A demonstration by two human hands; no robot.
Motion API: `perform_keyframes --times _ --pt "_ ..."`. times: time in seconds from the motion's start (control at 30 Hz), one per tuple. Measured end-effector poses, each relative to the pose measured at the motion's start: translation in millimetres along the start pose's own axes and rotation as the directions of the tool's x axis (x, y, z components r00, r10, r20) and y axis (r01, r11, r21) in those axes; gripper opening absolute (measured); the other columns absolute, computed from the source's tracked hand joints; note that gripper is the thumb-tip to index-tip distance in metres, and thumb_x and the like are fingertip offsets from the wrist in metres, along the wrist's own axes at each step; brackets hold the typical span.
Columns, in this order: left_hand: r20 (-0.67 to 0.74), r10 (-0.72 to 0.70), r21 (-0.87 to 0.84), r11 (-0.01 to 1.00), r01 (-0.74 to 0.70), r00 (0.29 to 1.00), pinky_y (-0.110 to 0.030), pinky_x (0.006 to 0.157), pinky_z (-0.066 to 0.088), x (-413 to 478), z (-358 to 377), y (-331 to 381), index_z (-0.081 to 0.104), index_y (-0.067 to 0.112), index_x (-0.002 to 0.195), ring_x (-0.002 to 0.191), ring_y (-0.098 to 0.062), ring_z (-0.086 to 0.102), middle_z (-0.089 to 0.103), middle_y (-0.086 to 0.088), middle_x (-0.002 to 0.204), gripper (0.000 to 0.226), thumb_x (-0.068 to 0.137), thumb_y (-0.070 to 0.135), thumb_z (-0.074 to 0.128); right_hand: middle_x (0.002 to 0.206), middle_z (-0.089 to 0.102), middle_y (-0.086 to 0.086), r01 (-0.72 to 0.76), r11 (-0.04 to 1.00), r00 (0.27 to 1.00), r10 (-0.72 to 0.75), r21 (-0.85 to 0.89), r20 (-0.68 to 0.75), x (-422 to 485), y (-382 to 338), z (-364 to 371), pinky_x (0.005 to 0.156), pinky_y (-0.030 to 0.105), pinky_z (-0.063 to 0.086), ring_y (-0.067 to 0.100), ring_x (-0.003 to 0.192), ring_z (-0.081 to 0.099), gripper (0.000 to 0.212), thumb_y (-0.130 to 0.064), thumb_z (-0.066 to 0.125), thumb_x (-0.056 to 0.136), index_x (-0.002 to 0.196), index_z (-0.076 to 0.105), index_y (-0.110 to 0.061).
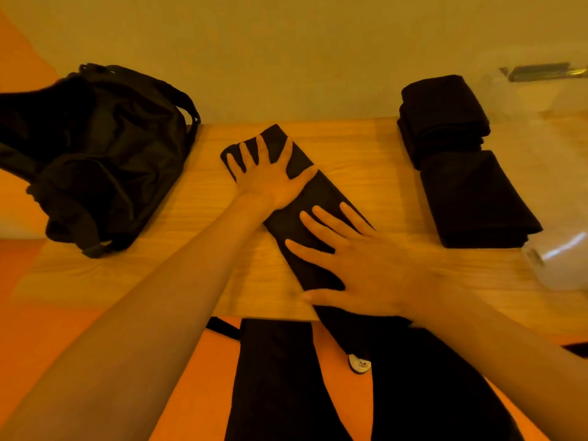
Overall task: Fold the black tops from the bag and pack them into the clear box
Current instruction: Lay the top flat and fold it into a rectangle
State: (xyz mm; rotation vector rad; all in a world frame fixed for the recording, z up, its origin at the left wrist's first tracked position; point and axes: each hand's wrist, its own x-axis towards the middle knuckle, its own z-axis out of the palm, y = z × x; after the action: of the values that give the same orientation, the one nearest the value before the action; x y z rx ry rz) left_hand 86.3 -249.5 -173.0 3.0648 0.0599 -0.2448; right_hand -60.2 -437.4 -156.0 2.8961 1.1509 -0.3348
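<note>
Item in work: black top (321, 192), folded to a long narrow strip, laid diagonally across the middle of the table (191, 249). Far end toward back left, near end reaching the front edge and passing over it. Beyond the edge, not separable from the dark trousers (276, 377) below.

Far end of strip: left hand (270, 176) palm down, fingers straight and spread wide, thumb out to the right, pressed flat on the fabric. Nothing pinched.

Near part of strip: right hand (359, 268) palm down, fingers straight and spread, tips on the fabric, thumb low by the table's front edge. Slightly blurred. Nothing gripped.

Left end of table: black bag (95, 160), slumped, straps loose, well apart from the strip. Opening not legible.

Right side of table: two lots of folded black cloth. Toward the wall, far pile (442, 122), several layers stacked. In front of it, near pile (477, 202), a flat rectangle. Touching or just beside each other: cannot tell.

Right margin of view: clear box (560, 265), translucent, blurred, just beside the near pile. Contents not legible.

Below table: orange floor (63, 313), one pale shoe (359, 364).
</note>
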Motion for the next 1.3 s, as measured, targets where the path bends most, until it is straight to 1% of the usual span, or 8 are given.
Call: perform_keyframes --times 0.13,0.27,0.43,0.7,0.93,1.1,1.23,1.3 --pt "0.005 0.075 0.031 0.997 -0.076 0.997 -0.065 0.120 -0.009 18.2 -0.1 1.2 -0.011 0.052 0.156 0.152 -0.045 -0.017 -0.017 -0.010 0.169 0.096 0.074 0.098 0.009 0.164 -0.026 -0.002 -0.020 0.999 1.000 0.020 0.028 -0.014 -5.9 -2.6 10.9 0.123 0.050 -0.011 0.020 0.149 -0.031 0.083 -0.091 0.008 0.084 0.152 -0.018 -0.051" --pt "0.003 0.192 0.068 0.979 -0.192 0.981 -0.064 0.121 -0.008 35.8 -1.5 13.8 -0.009 0.055 0.155 0.153 -0.042 -0.016 -0.015 -0.009 0.169 0.092 0.075 0.097 0.011 0.166 -0.022 0.001 -0.118 0.989 0.988 0.126 0.093 -0.086 -1.0 -17.4 15.2 0.123 0.054 -0.008 0.022 0.150 -0.027 0.085 -0.090 0.007 0.084 0.154 -0.015 -0.048" --pt "0.016 0.323 0.101 0.941 -0.323 0.946 -0.063 0.122 -0.008 60.5 -4.3 30.0 -0.009 0.055 0.155 0.154 -0.041 -0.014 -0.014 -0.008 0.170 0.091 0.076 0.096 0.013 0.168 -0.012 0.005 -0.266 0.945 0.943 0.296 0.190 -0.153 16.0 -31.2 19.1 0.122 0.058 -0.003 0.027 0.153 -0.020 0.087 -0.090 0.007 0.084 0.157 -0.004 -0.045" --pt "0.018 0.473 0.119 0.874 -0.472 0.881 -0.062 0.123 -0.006 85.6 -5.3 45.6 -0.009 0.055 0.155 0.155 -0.040 -0.011 -0.010 -0.006 0.170 0.092 0.078 0.096 0.018 0.168 -0.003 0.013 -0.400 0.890 0.879 0.440 0.217 -0.185 40.7 -45.7 22.2 0.121 0.061 -0.001 0.034 0.154 -0.011 0.086 -0.084 0.012 0.087 0.160 0.007 -0.037" --pt "0.008 0.487 0.124 0.866 -0.485 0.873 -0.061 0.123 -0.005 86.4 -5.5 45.0 -0.008 0.055 0.155 0.155 -0.039 -0.010 -0.009 -0.006 0.170 0.091 0.078 0.096 0.017 0.168 0.004 0.014 -0.403 0.887 0.869 0.449 0.226 -0.209 40.7 -47.1 23.9 0.121 0.061 0.004 0.034 0.155 -0.005 0.087 -0.084 0.017 0.087 0.160 0.013 -0.036" --pt "0.027 0.486 0.143 0.863 -0.485 0.873 -0.063 0.122 -0.005 77.6 -14.3 47.1 -0.005 0.055 0.156 0.155 -0.039 -0.011 -0.007 -0.005 0.171 0.083 0.084 0.091 0.014 0.168 -0.006 0.013 -0.398 0.890 0.875 0.441 0.221 -0.202 38.7 -47.5 20.4 0.122 0.058 -0.003 0.032 0.154 -0.014 0.085 -0.082 0.008 0.088 0.160 0.003 -0.037" --pt "-0.123 0.449 -0.032 0.890 -0.455 0.885 -0.055 0.126 -0.003 24.5 -18.4 31.7 0.006 0.046 0.159 0.156 -0.029 -0.013 -0.004 -0.002 0.171 0.066 0.099 0.071 0.014 0.169 -0.005 0.008 -0.250 0.916 0.910 0.333 0.315 -0.248 21.6 -31.7 9.7 0.125 0.043 -0.008 0.020 0.154 -0.015 0.078 -0.078 0.013 0.093 0.159 -0.001 -0.040" --pt "-0.105 0.490 -0.118 0.858 -0.500 0.865 -0.049 0.127 -0.003 -29.2 -16.9 10.4 0.012 0.041 0.160 0.156 -0.021 -0.014 -0.005 0.002 0.171 0.063 0.102 0.063 0.017 0.169 -0.003 0.002 -0.158 0.938 0.931 0.246 0.310 -0.271 0.3 -20.5 6.9 0.126 0.039 -0.006 0.013 0.153 -0.016 0.073 -0.077 0.016 0.094 0.158 0.004 -0.044"
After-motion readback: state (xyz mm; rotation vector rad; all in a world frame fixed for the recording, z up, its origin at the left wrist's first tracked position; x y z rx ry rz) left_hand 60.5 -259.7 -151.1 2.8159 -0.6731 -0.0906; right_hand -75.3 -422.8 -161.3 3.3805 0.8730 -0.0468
